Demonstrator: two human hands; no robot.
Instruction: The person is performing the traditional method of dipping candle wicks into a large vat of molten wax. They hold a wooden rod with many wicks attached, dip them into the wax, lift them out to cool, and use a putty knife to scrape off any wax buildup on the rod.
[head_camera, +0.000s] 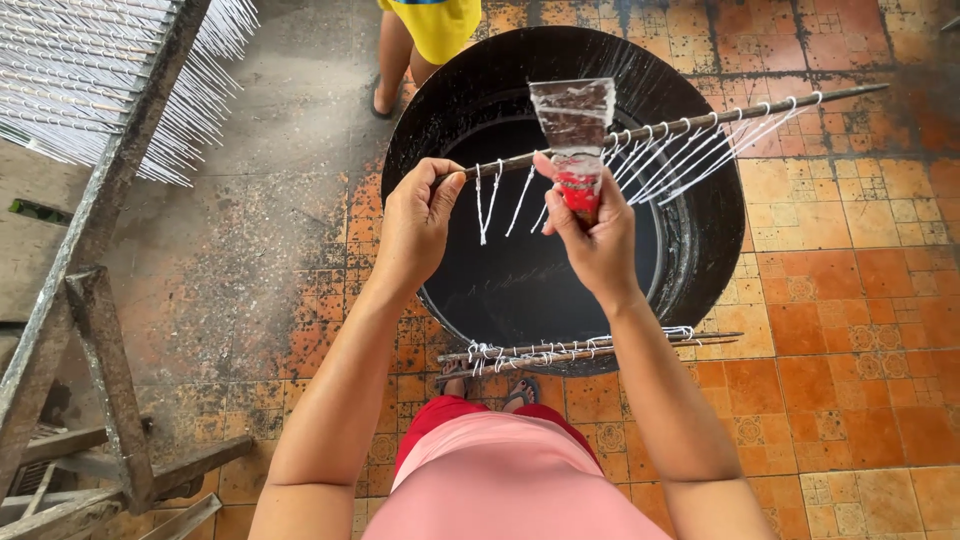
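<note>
My left hand (418, 222) is closed round one end of a thin rod (690, 123) strung with white wicks (660, 158); my right hand (598, 240) grips a red-handled scraper (574, 130), its smeared blade raised against the rod's middle. Both are held above a big black vat (700, 215) of dark liquid. More strung rods (590, 349) lie across the vat's near rim. A rack (95, 90) of white tapers stands at left; another person's legs (400, 55) show beyond the vat's far rim.
</note>
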